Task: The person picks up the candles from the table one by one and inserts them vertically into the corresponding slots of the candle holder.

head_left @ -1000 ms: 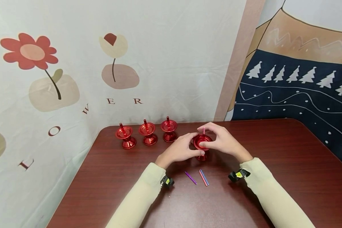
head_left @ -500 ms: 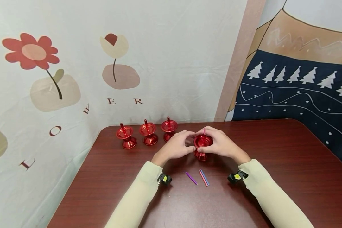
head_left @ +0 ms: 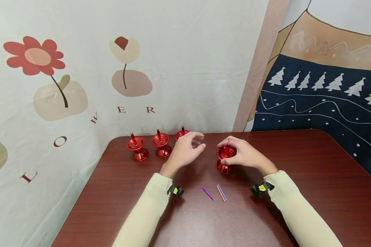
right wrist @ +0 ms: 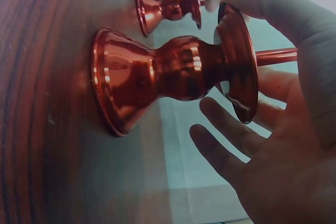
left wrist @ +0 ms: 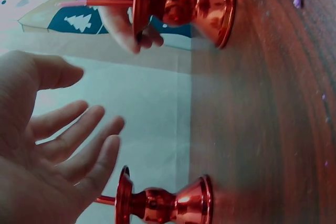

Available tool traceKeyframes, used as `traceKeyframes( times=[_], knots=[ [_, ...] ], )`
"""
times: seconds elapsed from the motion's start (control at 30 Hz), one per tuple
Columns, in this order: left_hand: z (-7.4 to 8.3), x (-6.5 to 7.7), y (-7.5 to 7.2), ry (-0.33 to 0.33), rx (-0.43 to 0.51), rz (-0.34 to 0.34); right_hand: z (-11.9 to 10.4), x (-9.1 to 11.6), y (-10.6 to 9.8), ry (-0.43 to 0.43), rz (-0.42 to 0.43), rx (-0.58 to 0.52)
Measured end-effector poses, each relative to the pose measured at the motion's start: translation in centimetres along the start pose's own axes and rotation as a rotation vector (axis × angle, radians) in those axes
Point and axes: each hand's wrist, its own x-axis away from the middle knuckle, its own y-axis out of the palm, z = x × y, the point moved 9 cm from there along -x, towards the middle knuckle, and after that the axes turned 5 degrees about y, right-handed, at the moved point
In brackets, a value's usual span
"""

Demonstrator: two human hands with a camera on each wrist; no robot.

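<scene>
A shiny red metal candle holder (head_left: 224,167), with a flared base and a wide dish, stands upright at the table's back. My right hand (head_left: 246,154) grips its dish by the rim, thumb in front and other fingers round the far side. From the dish rises a thin pink candle (left wrist: 73,3), set in the holder's red post. My left hand (head_left: 185,148) hovers to the left, fingers loosely bent and holding nothing. It partly hides another red candle holder (left wrist: 157,205) behind it in the head view.
Two more red candle holders (head_left: 139,152) stand at the back left, with bare posts. Nearer me lie a purple candle (head_left: 207,193), a pink candle (head_left: 221,193) and a blue candle (head_left: 222,192). A printed cloth (head_left: 198,85) hangs behind the brown table (head_left: 111,206).
My left hand has come away from the candle holder and moved left, in front of the third holder. The right hand has shifted the candle holder slightly right.
</scene>
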Motion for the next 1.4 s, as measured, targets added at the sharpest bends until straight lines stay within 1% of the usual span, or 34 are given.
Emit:
traceKeyframes(
  times=[0.2, 0.3, 0.37, 0.43, 0.5, 0.6, 0.67, 0.73, 0.77, 0.8, 0.83, 0.9, 0.97, 1.0, 1.03, 1.13, 1.2, 1.3, 1.4],
  knots=[
    [-0.3, 0.0, -3.1, 0.013, 0.01, 0.236, 0.7, 0.4, -0.6, 0.021, -0.028, -0.015],
    [-0.5, 0.2, -4.6, 0.032, 0.021, 0.354, 1.1, 0.5, -0.9, 0.03, -0.039, -0.022],
    [-0.8, 0.4, -5.2, 0.023, 0.012, 0.407, 1.3, 0.7, -1.1, 0.035, -0.045, -0.032],
    [-1.3, 0.5, -5.6, -0.003, 0.0, 0.434, 1.4, 0.8, -1.3, 0.039, -0.051, -0.036],
    [-1.9, 0.5, -5.5, -0.049, -0.012, 0.425, 1.7, 0.9, -1.5, 0.044, -0.055, -0.045],
    [-3.1, 0.3, -4.9, -0.122, -0.022, 0.358, 2.0, 1.2, -1.8, 0.059, -0.065, -0.058],
    [-5.3, -0.1, -4.0, -0.119, -0.022, 0.318, 2.2, 1.4, -2.0, 0.071, -0.074, -0.07],
    [-5.9, -0.2, -3.5, -0.143, -0.034, 0.27, 2.3, 1.5, -2.1, 0.079, -0.083, -0.076],
    [-6.8, -0.4, -3.1, -0.147, -0.04, 0.255, 2.4, 1.6, -2.2, 0.082, -0.087, -0.078],
    [-7.3, -0.5, -2.8, -0.155, -0.045, 0.238, 2.4, 1.7, -2.3, 0.084, -0.09, -0.078],
    [-8.1, -0.6, -2.5, -0.152, -0.055, 0.23, 2.5, 1.7, -2.4, 0.085, -0.092, -0.079],
    [-8.4, -0.5, -2.2, -0.191, -0.074, 0.199, 2.5, 1.8, -2.6, 0.089, -0.095, -0.078],
    [-10.1, -0.8, -1.5, -0.188, -0.078, 0.196, 2.6, 1.9, -2.8, 0.093, -0.099, -0.075],
    [-10.3, -0.8, -1.4, -0.187, -0.082, 0.193, 2.6, 2.0, -2.9, 0.096, -0.099, -0.074],
    [-10.9, -0.8, -1.2, -0.178, -0.09, 0.195, 2.6, 2.0, -3.0, 0.1, -0.099, -0.075],
    [-11.2, -0.8, -1.1, -0.173, -0.099, 0.192, 2.5, 2.2, -3.4, 0.107, -0.087, -0.09],
    [-11.2, -0.7, -1.0, -0.172, -0.097, 0.191, 2.4, 2.2, -3.8, 0.106, -0.062, -0.1],
    [-11.1, -0.6, -1.1, -0.188, -0.087, 0.187, 2.0, 2.4, -4.8, 0.094, -0.001, -0.11],
    [-10.4, -0.3, -1.2, -0.194, -0.083, 0.181, 1.1, 2.6, -6.1, 0.067, 0.081, -0.122]
  ],
)
